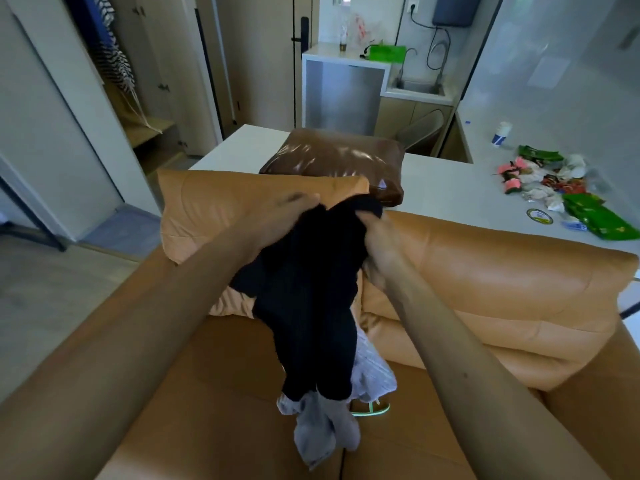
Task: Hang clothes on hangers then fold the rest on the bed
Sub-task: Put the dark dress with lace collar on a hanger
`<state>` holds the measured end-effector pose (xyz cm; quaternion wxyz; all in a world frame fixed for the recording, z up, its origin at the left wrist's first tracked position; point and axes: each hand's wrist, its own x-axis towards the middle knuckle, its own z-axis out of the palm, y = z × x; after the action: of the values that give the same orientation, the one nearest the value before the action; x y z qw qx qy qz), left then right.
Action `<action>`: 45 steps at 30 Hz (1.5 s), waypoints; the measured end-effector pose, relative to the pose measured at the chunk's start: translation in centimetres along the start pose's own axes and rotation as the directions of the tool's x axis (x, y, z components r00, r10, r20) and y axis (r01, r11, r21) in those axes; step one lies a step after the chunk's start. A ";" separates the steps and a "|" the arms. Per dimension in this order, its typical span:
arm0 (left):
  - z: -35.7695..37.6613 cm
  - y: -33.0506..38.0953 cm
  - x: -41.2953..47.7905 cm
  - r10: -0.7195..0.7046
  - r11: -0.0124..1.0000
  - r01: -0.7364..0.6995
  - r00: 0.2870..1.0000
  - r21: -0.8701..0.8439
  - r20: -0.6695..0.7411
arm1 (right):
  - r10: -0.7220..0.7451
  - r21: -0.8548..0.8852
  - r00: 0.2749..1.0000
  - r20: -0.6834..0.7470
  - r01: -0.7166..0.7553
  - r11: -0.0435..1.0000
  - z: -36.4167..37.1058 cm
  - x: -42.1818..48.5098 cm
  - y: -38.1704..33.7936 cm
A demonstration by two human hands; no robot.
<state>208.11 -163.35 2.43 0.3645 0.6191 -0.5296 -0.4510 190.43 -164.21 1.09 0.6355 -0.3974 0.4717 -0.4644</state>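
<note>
I grip the limp black garment [308, 271] with both left hand [277, 216] and right hand [375, 233], probably near its waistband.

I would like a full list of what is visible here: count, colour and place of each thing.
sofa: one, tan, foreground
black garment: one, black, held up over the sofa
grey clothes: small heap, grey, on the sofa seat
tan cushion: one, tan, on the sofa's left end
brown cushion: one, dark brown, behind the tan cushion
counter: one, white, behind the sofa
snack wrappers: several, green, red and white, counter's right part
paper cup: one, white and blue, on the counter
striped garment: one, blue and white, hanging top left
left hand: one, grips the black garment's top
right hand: one, grips the black garment's top
</note>
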 end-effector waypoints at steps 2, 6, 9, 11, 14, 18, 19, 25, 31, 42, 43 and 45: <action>0.4 -1.9 -2.2 0.135 0.991 -0.135 0.990 -0.008 -0.033 | 0.044 0.127 0.999 -0.023 -0.041 0.991 1.7 0.7 -1.6; 2.1 -7.2 -7.3 0.344 0.939 -0.343 0.922 0.033 -0.180 | 0.026 0.126 0.999 -0.031 -0.022 0.992 4.5 2.2 -3.7; 3.7 -12.1 -9.3 0.365 0.928 -0.338 0.906 0.154 -0.212 | 0.025 0.045 0.999 -0.030 -0.024 0.999 5.6 2.0 -4.9; 5.5 -14.6 -9.4 0.429 0.882 -0.362 0.881 0.300 -0.200 | 0.045 0.116 0.998 -0.034 -0.040 0.992 5.9 1.8 -5.8; 7.3 -15.4 -8.0 0.412 0.893 -0.297 0.842 0.337 -0.349 | 0.054 0.342 0.996 0.065 -0.073 0.937 6.6 1.4 -7.1; 7.7 -12.5 -4.9 0.413 0.909 -0.315 0.760 0.272 -0.502 | 0.004 0.438 0.991 0.132 -0.062 0.897 6.3 0.5 -8.5; 7.4 -11.1 -4.7 0.397 0.917 -0.348 0.761 0.193 -0.513 | -0.013 0.419 0.991 0.133 -0.044 0.907 5.7 0.3 -8.9; -0.3 -2.2 -4.1 0.468 0.877 -0.284 0.691 0.388 -0.551 | -0.013 0.139 1.000 0.000 0.013 0.990 0.0 1.2 -9.7; -2.4 6.5 -2.3 0.408 0.912 -0.361 0.850 0.196 -0.333 | -0.032 -0.392 0.999 0.024 0.039 0.919 -2.3 0.4 -6.7; -0.4 4.0 0.4 0.071 0.994 -0.080 0.991 0.069 0.117 | -0.288 -0.623 0.857 0.427 0.510 0.594 0.5 -0.6 -0.8; -1.0 3.5 0.1 0.090 0.995 -0.085 0.988 -0.044 0.130 | -0.291 -0.593 0.874 0.389 0.480 0.646 0.5 -0.3 -0.1; -2.6 1.8 -0.9 0.145 0.970 -0.116 0.981 -0.214 0.126 | -0.248 -0.507 0.930 0.272 0.358 0.784 0.3 0.1 0.6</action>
<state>210.01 -162.88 5.07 0.4174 0.5083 -0.5442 -0.5208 190.83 -164.11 0.60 0.4538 -0.6757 0.4513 -0.3658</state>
